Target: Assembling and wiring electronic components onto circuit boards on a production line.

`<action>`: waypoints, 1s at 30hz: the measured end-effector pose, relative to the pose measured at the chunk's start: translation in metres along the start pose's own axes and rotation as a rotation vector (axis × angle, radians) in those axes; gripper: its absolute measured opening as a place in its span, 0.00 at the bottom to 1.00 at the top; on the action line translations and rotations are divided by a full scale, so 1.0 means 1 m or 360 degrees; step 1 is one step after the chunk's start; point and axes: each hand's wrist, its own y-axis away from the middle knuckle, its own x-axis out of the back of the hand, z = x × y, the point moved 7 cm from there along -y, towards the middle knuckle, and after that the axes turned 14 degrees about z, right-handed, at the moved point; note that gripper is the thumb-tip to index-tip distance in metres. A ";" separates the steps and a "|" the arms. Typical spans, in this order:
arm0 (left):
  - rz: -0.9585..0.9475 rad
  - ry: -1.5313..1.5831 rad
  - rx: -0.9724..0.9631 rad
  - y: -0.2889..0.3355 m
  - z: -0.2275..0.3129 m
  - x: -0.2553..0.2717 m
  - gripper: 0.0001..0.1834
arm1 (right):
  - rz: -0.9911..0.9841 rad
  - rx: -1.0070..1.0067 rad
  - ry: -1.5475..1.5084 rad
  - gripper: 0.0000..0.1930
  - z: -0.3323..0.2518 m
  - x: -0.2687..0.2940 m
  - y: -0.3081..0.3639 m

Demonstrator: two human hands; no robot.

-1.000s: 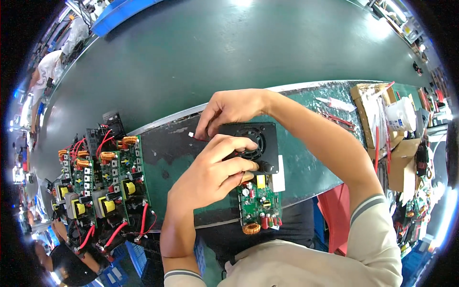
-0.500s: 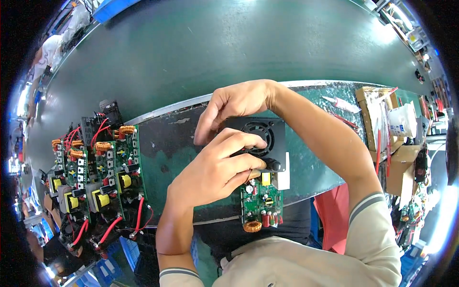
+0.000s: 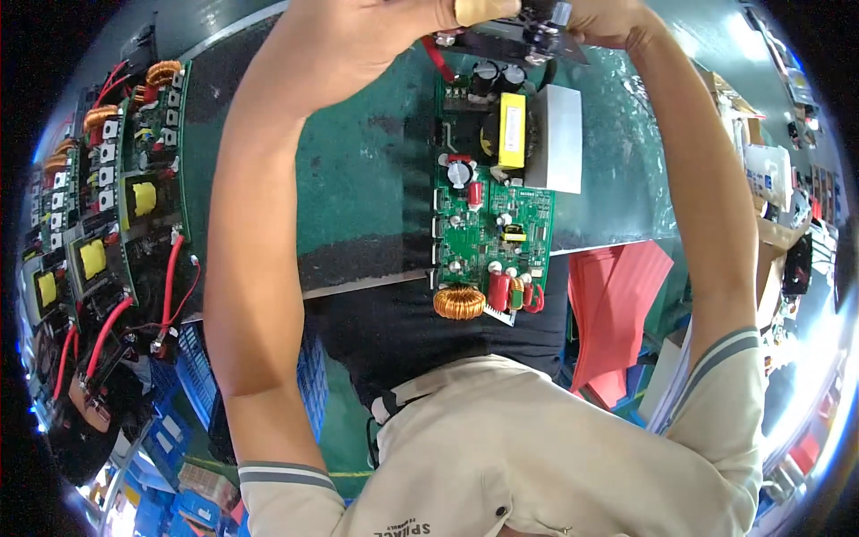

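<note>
While gripping a black part [image 3: 528, 36] at the far edge, left hand [image 3: 376, 36] and right hand [image 3: 608, 18] both closed on it, above the green board [image 3: 492, 206] on the table [image 3: 358, 188]. More boards [image 3: 116, 188] stacked left.

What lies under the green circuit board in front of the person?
The green circuit board rests on a dark green mat, its near end with the copper coil overhanging the bench edge. What lies directly beneath the board is covered.

Bright overhead light, glare at the right rim, strong fisheye bending, sharp centre.
</note>
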 end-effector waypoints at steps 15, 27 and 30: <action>0.0904 -0.0818 0.0791 -0.005 -0.010 0.003 0.14 | 0.0100 -0.0120 -0.0766 0.08 0.039 -0.040 0.060; 0.0427 -0.1055 0.0341 0.016 -0.004 -0.015 0.08 | 0.0434 0.0250 -0.0484 0.08 -0.003 -0.022 0.087; 0.0428 -0.1019 0.0668 0.016 -0.006 -0.023 0.08 | 0.0370 0.0284 -0.0545 0.09 0.005 -0.028 0.082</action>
